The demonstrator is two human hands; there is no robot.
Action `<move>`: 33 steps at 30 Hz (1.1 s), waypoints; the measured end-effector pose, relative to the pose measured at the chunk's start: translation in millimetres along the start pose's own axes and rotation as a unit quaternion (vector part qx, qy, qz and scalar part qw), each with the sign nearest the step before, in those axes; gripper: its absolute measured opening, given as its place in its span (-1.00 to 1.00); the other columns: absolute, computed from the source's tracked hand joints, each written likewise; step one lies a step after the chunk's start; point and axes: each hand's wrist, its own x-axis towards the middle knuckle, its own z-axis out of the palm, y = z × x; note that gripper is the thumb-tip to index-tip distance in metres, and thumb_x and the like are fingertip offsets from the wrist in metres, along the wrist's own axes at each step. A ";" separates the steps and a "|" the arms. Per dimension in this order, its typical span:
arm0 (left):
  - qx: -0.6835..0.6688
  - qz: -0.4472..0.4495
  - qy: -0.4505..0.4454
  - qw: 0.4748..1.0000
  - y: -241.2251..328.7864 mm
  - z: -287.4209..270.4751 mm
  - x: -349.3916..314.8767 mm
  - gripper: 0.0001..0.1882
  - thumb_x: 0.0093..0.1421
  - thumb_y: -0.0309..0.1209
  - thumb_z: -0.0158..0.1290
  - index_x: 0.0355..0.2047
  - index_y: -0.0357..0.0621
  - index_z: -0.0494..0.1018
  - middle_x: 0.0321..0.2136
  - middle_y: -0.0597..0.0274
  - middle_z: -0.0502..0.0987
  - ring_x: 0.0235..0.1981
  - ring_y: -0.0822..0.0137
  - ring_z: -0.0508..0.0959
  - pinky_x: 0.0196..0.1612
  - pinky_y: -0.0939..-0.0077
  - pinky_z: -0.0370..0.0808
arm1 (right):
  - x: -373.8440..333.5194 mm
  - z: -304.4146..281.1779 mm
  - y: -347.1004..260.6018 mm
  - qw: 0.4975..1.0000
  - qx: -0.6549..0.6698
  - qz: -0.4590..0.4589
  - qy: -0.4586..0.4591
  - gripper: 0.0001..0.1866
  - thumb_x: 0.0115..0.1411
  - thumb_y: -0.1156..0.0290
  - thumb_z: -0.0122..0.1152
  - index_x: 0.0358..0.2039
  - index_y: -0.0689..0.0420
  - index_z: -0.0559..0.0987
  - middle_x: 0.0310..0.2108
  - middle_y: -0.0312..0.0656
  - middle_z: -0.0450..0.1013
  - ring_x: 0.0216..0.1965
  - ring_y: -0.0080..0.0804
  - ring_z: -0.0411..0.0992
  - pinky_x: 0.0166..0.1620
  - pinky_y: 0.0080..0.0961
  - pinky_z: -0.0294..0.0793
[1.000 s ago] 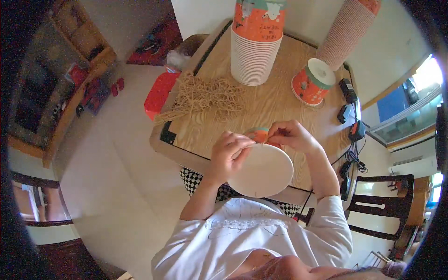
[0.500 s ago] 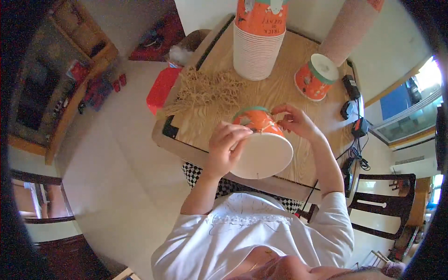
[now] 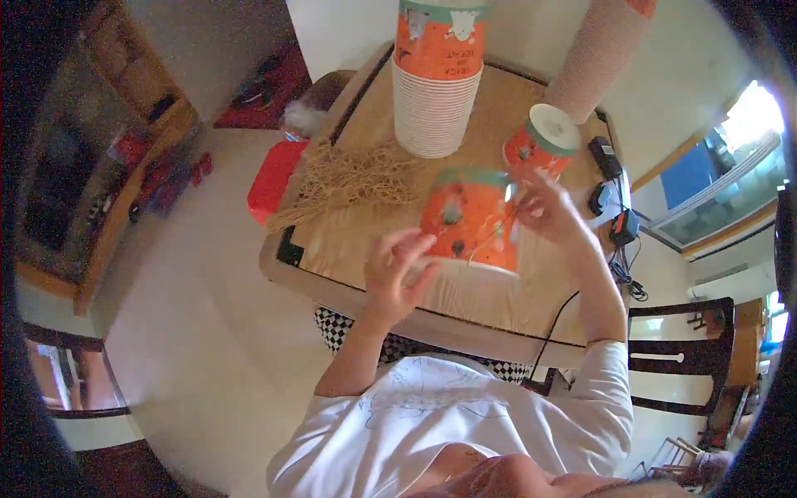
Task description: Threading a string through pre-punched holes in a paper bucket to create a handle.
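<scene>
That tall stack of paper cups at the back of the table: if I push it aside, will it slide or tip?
The stack of paper cups stands tall on a narrow base, so a push near its top would likely tip it; push low. Paper cups are probably light, so it should slide easily on the wooden table. The nested cups may separate or lean.

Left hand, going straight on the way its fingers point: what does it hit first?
The left hand points up and right, at the orange cup held over the table. Its fingertips are at the cup's lower left side, so it likely meets the cup first; whether they already touch is unclear.
</scene>
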 end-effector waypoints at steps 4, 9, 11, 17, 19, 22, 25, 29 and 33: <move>0.048 -0.095 0.005 0.994 -49.8 24.9 -23.7 -0.64 -0.07 -0.45 0.20 -0.20 -0.06 0.45 -0.25 0.17 0.42 -0.21 0.13 0.42 -0.18 0.31 0.38 | 21.9 -48.8 -37.9 0.967 -0.189 -0.010 0.170 -0.38 -0.08 0.66 0.11 0.07 0.06 0.33 -0.12 -0.17 0.36 -0.51 -0.55 0.42 -0.46 -0.64 0.43; 0.083 -0.110 -0.067 0.988 -85.7 68.3 -72.6 -0.73 -0.05 -0.48 0.16 -0.28 -0.11 0.45 -0.28 0.16 0.41 -0.23 0.11 0.42 -0.15 0.26 0.36 | 43.8 -114.8 3.4 0.900 -0.336 -0.057 0.272 -0.44 -0.02 0.63 0.07 0.06 0.07 0.33 -0.14 -0.13 0.31 -0.45 -0.44 0.43 -0.39 -0.47 0.50; 0.100 -0.102 -0.111 0.984 -79.6 74.0 -76.3 -0.79 -0.05 -0.52 0.13 -0.34 -0.14 0.46 -0.33 0.16 0.40 -0.25 0.11 0.41 -0.17 0.23 0.37 | 48.0 -129.4 19.8 0.873 -0.370 -0.058 0.313 -0.45 -0.01 0.61 0.09 0.06 0.06 0.33 -0.13 -0.13 0.30 -0.42 -0.45 0.43 -0.36 -0.51 0.50; 0.068 -0.135 -0.086 0.985 -89.3 79.2 -87.0 -0.83 -0.05 -0.52 0.13 -0.38 -0.14 0.46 -0.33 0.17 0.39 -0.25 0.13 0.41 -0.19 0.29 0.39 | 65.6 -142.5 25.9 0.854 -0.356 -0.096 0.367 -0.43 0.00 0.59 0.11 0.08 0.03 0.32 -0.09 -0.14 0.29 -0.39 -0.44 0.44 -0.32 -0.47 0.50; 0.076 -0.129 -0.092 0.984 -87.4 79.6 -84.0 -0.83 -0.05 -0.51 0.13 -0.39 -0.14 0.47 -0.33 0.17 0.38 -0.25 0.14 0.41 -0.19 0.29 0.39 | 68.9 -151.9 37.9 0.859 -0.356 -0.083 0.360 -0.43 0.01 0.59 0.10 0.09 0.00 0.32 -0.08 -0.14 0.28 -0.38 -0.42 0.44 -0.33 -0.46 0.51; 0.063 -0.164 -0.101 0.979 -87.2 79.4 -85.8 -0.88 -0.03 -0.50 0.13 -0.43 -0.10 0.47 -0.33 0.19 0.38 -0.24 0.16 0.40 -0.21 0.30 0.40 | 71.2 -154.2 59.0 0.847 -0.407 -0.059 0.336 -0.43 0.01 0.56 0.10 0.09 -0.04 0.33 -0.08 -0.16 0.27 -0.34 -0.37 0.45 -0.34 -0.43 0.52; 0.058 -0.141 -0.079 0.985 -91.1 80.9 -85.9 -0.90 -0.03 -0.49 0.13 -0.44 -0.10 0.48 -0.34 0.20 0.39 -0.26 0.17 0.41 -0.23 0.32 0.40 | 72.0 -147.4 80.8 0.823 -0.470 -0.068 0.310 -0.45 0.01 0.52 0.09 0.07 -0.08 0.34 -0.09 -0.18 0.26 -0.29 -0.30 0.44 -0.35 -0.35 0.53; 0.050 -0.157 -0.092 0.982 -85.3 79.0 -81.0 -0.88 -0.05 -0.56 0.15 -0.44 -0.18 0.48 -0.35 0.16 0.40 -0.26 0.16 0.43 -0.19 0.36 0.40 | 68.5 -139.2 106.7 0.858 -0.445 -0.012 0.255 -0.42 0.02 0.56 0.02 0.10 -0.15 0.30 -0.04 -0.15 0.28 -0.05 -0.15 0.34 -0.11 -0.27 0.48; 0.071 -0.158 -0.100 0.980 -81.6 74.1 -78.0 -0.89 -0.04 -0.54 0.14 -0.44 -0.17 0.48 -0.36 0.17 0.41 -0.26 0.16 0.43 -0.18 0.36 0.40 | 69.3 -122.2 112.0 0.846 -0.472 -0.001 0.249 -0.47 0.03 0.51 0.05 0.06 -0.12 0.33 -0.05 -0.17 0.28 -0.06 -0.18 0.35 -0.15 -0.29 0.50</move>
